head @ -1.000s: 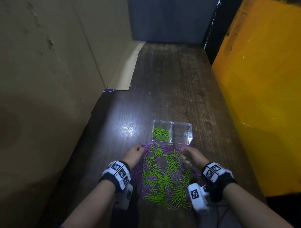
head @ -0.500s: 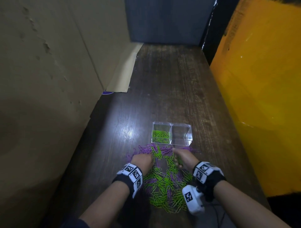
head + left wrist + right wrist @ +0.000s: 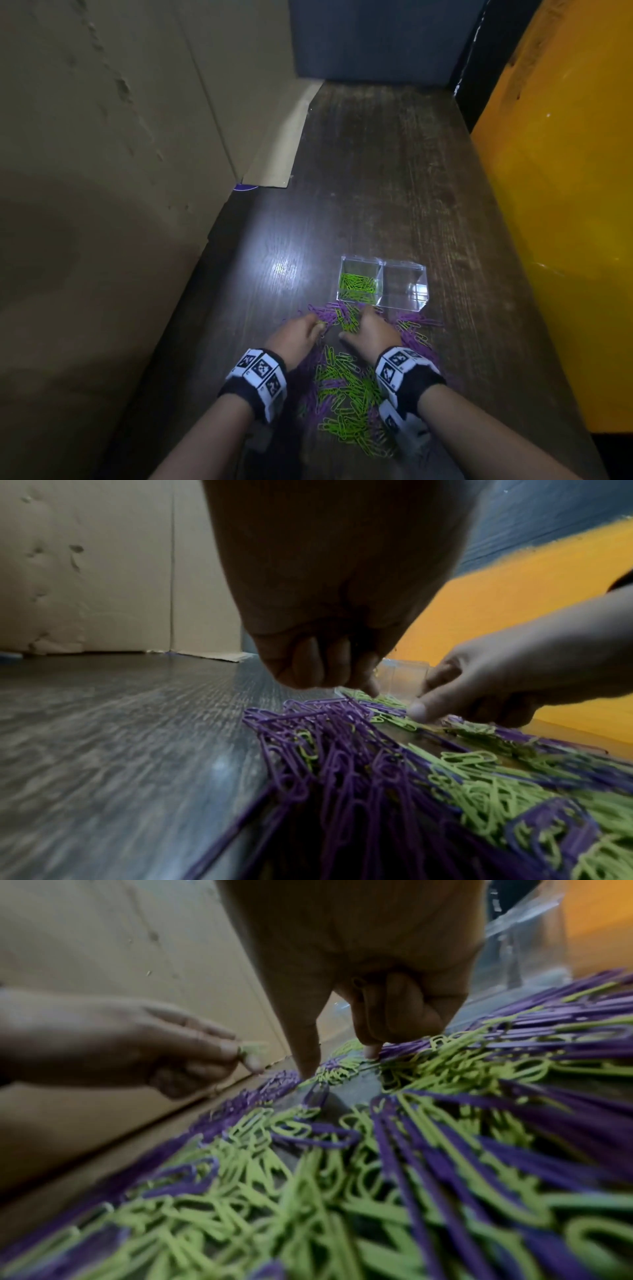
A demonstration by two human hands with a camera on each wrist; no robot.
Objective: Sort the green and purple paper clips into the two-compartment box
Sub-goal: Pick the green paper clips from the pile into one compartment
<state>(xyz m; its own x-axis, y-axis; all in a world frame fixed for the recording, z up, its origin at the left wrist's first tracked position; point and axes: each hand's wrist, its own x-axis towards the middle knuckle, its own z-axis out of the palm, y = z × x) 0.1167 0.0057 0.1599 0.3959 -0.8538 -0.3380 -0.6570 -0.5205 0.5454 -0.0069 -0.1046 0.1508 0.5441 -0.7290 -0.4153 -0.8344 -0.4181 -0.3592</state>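
Flanking table (image 3: 394, 171) | cardboard wall (image 3: 102, 137) left | yellow panel (image 3: 565, 205) right

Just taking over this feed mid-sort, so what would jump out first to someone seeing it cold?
The bright heap of mixed green and purple paper clips spread over the dark wooden table nearest the person. Just beyond it stands the clear plastic two-compartment box, green clips in its left half, the right half seemingly empty. Both hands work the heap's far edge: the left hand pinches a green clip, the right hand touches the clips with thumb and forefinger.
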